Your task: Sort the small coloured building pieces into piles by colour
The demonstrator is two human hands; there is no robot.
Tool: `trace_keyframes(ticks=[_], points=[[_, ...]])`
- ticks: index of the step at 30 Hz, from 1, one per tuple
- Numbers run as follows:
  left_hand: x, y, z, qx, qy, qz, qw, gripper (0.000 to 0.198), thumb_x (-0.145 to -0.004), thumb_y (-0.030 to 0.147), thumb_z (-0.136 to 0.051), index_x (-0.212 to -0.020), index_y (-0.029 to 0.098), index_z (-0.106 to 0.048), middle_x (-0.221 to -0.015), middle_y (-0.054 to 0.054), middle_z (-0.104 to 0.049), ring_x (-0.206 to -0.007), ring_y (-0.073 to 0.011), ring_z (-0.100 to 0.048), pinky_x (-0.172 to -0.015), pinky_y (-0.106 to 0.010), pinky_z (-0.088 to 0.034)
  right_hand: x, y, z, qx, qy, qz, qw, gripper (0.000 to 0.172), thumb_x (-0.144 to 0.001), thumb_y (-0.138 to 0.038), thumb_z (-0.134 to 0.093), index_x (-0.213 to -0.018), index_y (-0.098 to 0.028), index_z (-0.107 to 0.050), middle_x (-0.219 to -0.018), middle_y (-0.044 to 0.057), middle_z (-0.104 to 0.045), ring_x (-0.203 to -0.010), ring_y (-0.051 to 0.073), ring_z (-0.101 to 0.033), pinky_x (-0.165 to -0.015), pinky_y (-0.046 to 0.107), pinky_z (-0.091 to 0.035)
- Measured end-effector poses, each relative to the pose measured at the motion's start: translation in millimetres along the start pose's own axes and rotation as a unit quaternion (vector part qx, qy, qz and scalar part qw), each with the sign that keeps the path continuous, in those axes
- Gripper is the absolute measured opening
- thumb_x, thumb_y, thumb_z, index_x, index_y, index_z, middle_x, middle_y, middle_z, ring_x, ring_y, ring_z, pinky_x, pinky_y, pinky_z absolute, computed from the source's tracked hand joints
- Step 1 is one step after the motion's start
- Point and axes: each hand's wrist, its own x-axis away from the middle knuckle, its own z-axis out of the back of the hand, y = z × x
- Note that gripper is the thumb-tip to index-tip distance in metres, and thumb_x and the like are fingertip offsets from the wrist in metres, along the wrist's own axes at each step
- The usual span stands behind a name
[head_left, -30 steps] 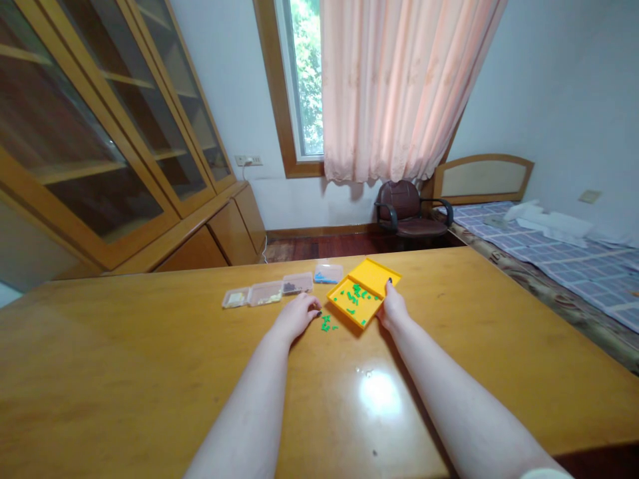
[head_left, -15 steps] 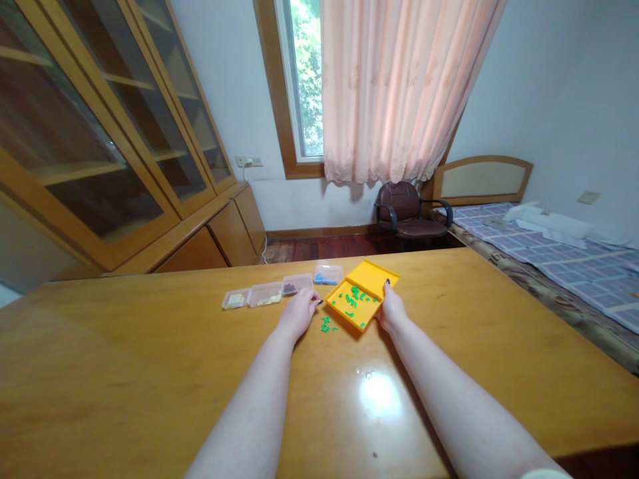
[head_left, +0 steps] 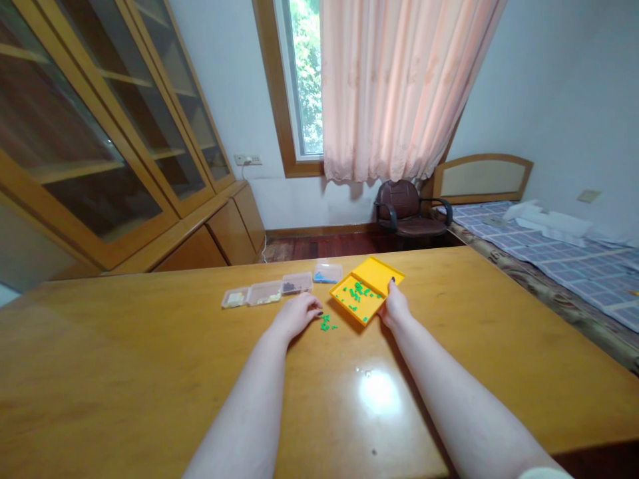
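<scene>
My right hand [head_left: 395, 307] grips an open yellow plastic box [head_left: 372, 307] by its right side, near the hinge, holding it tilted above the table. Small green pieces [head_left: 358, 291] lie scattered in its near half, and the flat lid [head_left: 378, 273] is folded back. To the left, my left hand [head_left: 299, 311] is low over the table, thumb and fingertips drawn together. Its fingertips are beside a small pile of green pieces [head_left: 325, 323] on the wood. Whatever they pinch is too small to make out.
Behind my left hand, clear plastic trays stand in a row: one with pale pieces [head_left: 264, 294], one with dark pieces [head_left: 297, 283] and one with blue pieces [head_left: 328, 273]. The wooden table [head_left: 150, 372] carries them. An office chair [head_left: 407, 209] and a bed stand beyond.
My left hand has moved from beside the yellow box down and slightly left to the green pile. The box has shifted slightly right and up in my right hand.
</scene>
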Motion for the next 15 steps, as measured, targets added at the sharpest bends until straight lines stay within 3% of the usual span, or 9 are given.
trace_keyframes(ticks=[4, 13, 15], points=[[-0.3, -4.9, -5.6, -0.001, -0.05, 0.01, 0.999, 0.008, -0.076, 0.023, -0.063, -0.082, 0.02, -0.066, -0.088, -0.003, -0.067, -0.083, -0.0186, -0.06, -0.075, -0.029, -0.046, -0.6, 2.7, 0.4, 0.001, -0.007, -0.004, 1.0, 0.029, -0.091, -0.038, -0.046, -0.104, -0.017, -0.062, -0.084, 0.006, -0.074, -0.076, 0.021, -0.071, -0.074, 0.041, -0.057], [-0.5, -1.9, -5.2, -0.012, -0.043, 0.002, 0.999, 0.006, -0.078, 0.022, -0.062, -0.075, 0.018, -0.064, -0.082, -0.003, -0.064, -0.077, -0.0169, -0.057, -0.072, -0.028, -0.044, 3.0, 2.5, -1.1, 0.007, -0.016, 0.0, 1.0, 0.029, -0.091, -0.037, -0.046, -0.101, -0.016, -0.063, -0.083, 0.007, -0.074, -0.076, 0.022, -0.071, -0.075, 0.041, -0.057], [-1.0, -0.9, -2.0, 0.002, -0.012, 0.002, 1.0, 0.006, -0.079, 0.022, -0.059, -0.077, 0.018, -0.063, -0.085, -0.003, -0.063, -0.08, -0.0171, -0.057, -0.075, -0.029, -0.045, 4.5, 3.1, -2.1, 0.003, -0.021, 0.001, 1.0, 0.029, -0.091, -0.037, -0.046, -0.101, -0.016, -0.063, -0.084, 0.007, -0.074, -0.077, 0.022, -0.071, -0.075, 0.04, -0.057]])
